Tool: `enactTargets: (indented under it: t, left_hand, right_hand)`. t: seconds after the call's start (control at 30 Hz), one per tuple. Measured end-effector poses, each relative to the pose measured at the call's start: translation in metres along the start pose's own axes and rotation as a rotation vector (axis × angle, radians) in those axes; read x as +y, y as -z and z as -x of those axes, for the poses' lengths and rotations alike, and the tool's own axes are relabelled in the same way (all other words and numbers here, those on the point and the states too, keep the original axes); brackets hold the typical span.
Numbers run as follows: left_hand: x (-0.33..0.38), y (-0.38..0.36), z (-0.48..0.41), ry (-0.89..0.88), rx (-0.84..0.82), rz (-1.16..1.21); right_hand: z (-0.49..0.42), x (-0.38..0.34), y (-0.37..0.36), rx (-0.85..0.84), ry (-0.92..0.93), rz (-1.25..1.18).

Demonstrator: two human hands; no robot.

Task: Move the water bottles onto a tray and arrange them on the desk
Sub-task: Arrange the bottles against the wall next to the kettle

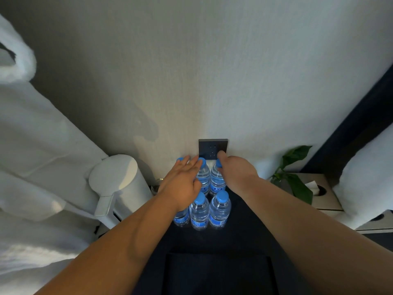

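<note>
Up close: water bottles standing together on dark desk by wall. Left hand spread wide over them. Right hand wrapped around back bottle. Tissues in box.

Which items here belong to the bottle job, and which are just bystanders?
Job: water bottles, left hand, right hand, dark desk.
Bystanders: white kettle, wall socket, potted plant, tissue box, white bathrobe.
</note>
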State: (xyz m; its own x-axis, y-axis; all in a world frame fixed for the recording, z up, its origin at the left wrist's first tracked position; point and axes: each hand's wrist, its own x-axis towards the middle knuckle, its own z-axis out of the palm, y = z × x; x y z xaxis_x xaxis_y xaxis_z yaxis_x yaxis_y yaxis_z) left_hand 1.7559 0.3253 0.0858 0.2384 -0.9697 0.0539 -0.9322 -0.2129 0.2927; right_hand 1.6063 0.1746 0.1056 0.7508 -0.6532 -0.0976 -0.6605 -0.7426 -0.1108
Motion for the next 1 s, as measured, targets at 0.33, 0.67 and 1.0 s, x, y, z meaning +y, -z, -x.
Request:
enactTargets:
  t: [0.33, 0.67, 1.0]
  left_hand:
    - [0.001, 0.001, 0.001, 0.0, 0.01, 0.011]
    - [0.0, 0.001, 0.001, -0.001, -0.035, -0.043]
    - [0.006, 0.006, 0.003, 0.043, -0.002, 0.001]
  right_hand:
    - [0.005, -0.002, 0.004, -0.01, 0.014, 0.006]
    - [0.021, -0.012, 0.007, 0.034, -0.083, -0.124]
    - [0.041, -0.039, -0.012, 0.034, 0.114, -0.039]
